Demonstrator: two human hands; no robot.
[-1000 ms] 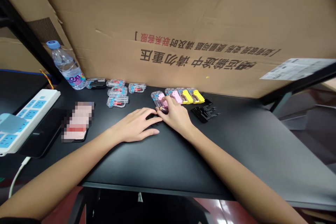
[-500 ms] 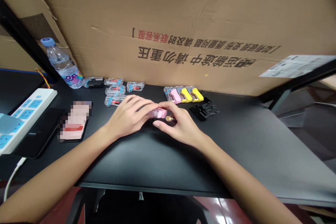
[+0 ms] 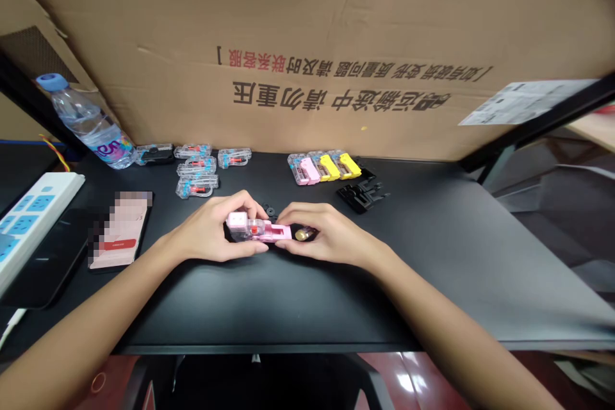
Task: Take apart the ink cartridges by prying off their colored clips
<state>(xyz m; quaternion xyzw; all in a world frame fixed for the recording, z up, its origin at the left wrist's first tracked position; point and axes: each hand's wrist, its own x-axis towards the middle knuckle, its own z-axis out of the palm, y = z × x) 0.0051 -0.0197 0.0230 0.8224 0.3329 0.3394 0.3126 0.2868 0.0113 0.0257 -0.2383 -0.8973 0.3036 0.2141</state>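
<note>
A small pink and clear plastic device (image 3: 276, 234) with a red part inside lies level between my hands, just over the table. My left hand (image 3: 209, 229) grips its blocky clear end between thumb and fingers. Thumb and fingertips of my right hand (image 3: 334, 230) close on the pink end, which has a rectangular slot. Under the right palm shows a short gold-coloured cylinder (image 3: 304, 234); whether the hand holds it or it rests on the table I cannot tell. Just behind the device is a small black round piece (image 3: 270, 211), partly hidden by fingers.
Several clear devices with red parts (image 3: 196, 165) sit back left, by a black one (image 3: 158, 154) and a water bottle (image 3: 91, 125). Pink and yellow ones (image 3: 328, 167) and black plastic pieces (image 3: 359, 196) are back right. A phone (image 3: 122, 230) and power strip (image 3: 41, 211) lie left; cardboard (image 3: 312, 6) stands behind.
The pink device has come out from under my left hand and turned, so its top and slot now show. My left hand has shifted left and opened up around it. The camera view has moved slightly.
</note>
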